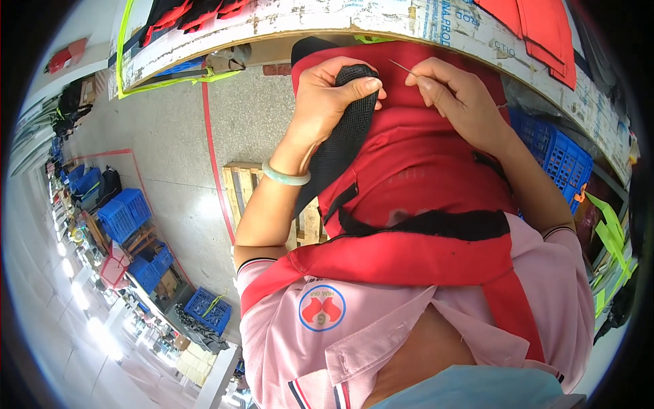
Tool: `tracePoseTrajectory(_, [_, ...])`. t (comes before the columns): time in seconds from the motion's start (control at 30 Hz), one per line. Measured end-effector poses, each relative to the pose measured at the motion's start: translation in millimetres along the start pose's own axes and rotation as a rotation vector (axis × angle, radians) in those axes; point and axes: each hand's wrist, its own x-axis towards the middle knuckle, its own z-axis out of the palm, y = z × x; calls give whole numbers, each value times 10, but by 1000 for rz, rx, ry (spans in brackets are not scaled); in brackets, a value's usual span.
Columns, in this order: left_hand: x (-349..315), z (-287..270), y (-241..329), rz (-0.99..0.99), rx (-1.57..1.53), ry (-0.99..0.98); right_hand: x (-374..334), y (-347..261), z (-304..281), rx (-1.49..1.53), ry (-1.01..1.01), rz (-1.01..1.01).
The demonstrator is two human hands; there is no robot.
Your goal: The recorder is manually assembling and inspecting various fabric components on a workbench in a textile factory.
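My left hand (327,95) is closed on a piece of black mesh fabric (344,133), its thumb pressed on the upper end. The rest of the fabric hangs down past my wrist, beside the red apron (422,163) over my lap. In my right hand (453,95), thumb and fingers pinch a thin, pointed metal needle (400,66). Its tip points up and left, toward the fabric but apart from it. Whatever part of the needle lies inside the fingers is hidden.
A worn white worktable (327,22) curves across the far side, with red fabric pieces (538,37) at right and black-and-red ones (184,13) at left. Blue crates (562,157) stand by my right arm. A wooden pallet (242,187) lies on the floor at left.
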Motion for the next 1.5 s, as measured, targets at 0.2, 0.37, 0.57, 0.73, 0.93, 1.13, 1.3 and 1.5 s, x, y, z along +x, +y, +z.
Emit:
tracePoseTrajectory(0.2, [-95, 85, 28, 78, 10, -8, -22, -182, 76, 1, 14, -70])
tracePoseTrajectory(0.37, [-199, 62, 32, 92, 77, -35, -67, -250, 71, -50, -64, -56])
tracePoseTrajectory(0.57, [-255, 89, 52, 132, 228, -42, -119, -178, 126, -92, -41, -195])
tracePoseTrajectory(0.73, [-265, 125, 71, 104, 143, -60, -160, -188, 137, -85, -17, -197])
tracePoseTrajectory(0.93, [-291, 127, 41, 157, 251, -67, -196, -160, 153, -80, 3, -221])
tracePoseTrajectory(1.13, [-320, 159, 23, 106, 251, -50, -227, -162, 121, -199, -62, -201])
tracePoseTrajectory(1.3, [-304, 187, -6, 144, 223, -45, -215, -88, 212, -294, 73, -372])
tracePoseTrajectory(1.5, [-362, 328, 45, 297, 161, 26, -306, -113, 300, 831, -140, 95])
